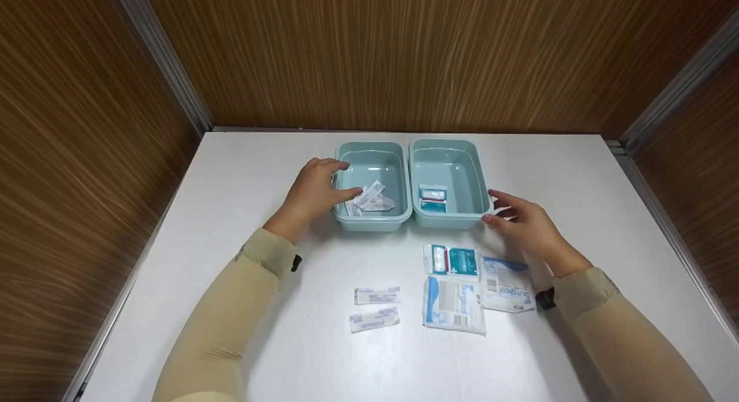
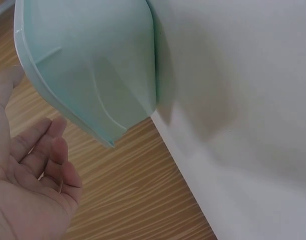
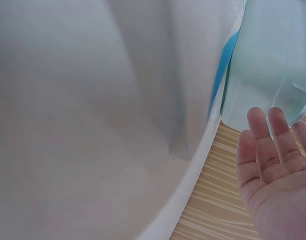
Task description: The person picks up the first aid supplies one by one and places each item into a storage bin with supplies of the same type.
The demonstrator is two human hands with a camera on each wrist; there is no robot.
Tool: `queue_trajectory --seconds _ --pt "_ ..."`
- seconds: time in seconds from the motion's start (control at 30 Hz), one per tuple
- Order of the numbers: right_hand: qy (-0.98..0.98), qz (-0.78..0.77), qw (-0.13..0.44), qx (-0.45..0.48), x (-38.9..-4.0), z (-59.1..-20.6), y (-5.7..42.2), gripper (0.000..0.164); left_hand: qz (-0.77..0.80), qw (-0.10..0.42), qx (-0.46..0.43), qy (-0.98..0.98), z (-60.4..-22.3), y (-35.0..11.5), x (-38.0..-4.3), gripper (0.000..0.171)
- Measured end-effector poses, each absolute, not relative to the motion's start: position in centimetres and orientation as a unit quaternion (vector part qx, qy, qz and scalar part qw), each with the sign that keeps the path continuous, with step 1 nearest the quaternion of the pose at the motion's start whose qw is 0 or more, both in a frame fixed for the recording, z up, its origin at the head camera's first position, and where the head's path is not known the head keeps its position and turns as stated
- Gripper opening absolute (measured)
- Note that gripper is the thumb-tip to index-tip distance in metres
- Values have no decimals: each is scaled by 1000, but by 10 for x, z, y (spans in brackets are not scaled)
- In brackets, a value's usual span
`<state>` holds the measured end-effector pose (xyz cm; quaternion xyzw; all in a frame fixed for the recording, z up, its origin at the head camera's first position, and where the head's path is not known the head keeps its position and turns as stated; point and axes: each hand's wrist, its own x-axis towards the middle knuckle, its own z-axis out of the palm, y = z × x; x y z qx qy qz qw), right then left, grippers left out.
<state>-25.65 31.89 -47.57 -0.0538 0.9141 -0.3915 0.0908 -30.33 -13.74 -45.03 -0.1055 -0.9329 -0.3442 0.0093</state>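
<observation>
Two pale green plastic bins stand side by side at the back of the table in the head view. At the left rim of the left bin (image 1: 375,222) is my left hand (image 1: 312,191), thumb reaching over the opening and fingers loosely bent, holding nothing. Several small paper-wrapped strips (image 1: 378,203) lie inside that bin. My right hand (image 1: 528,229) is by the front right corner of the right bin (image 1: 453,220), fingertips right at its wall. Inside lie small green-and-white packets (image 1: 433,198). The right wrist view shows the fingers (image 3: 265,150) fairly straight beside the bin wall (image 3: 263,75).
In front of the bins lie two wrapped strips (image 1: 377,296), a green-and-white packet (image 1: 462,261) and two white-and-blue packets marked Surgical (image 1: 453,304), one partly beside my right wrist. Wood-grain panels (image 1: 369,61) enclose the white table (image 1: 260,344) at the back and sides.
</observation>
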Motion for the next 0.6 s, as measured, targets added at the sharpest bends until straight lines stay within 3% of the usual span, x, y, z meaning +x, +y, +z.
queue_trajectory --seconds 0.6 --pt "908 -403 103 -46 -260 -479 317 90 -359 32 -153 -920 -442 -139 -256 69"
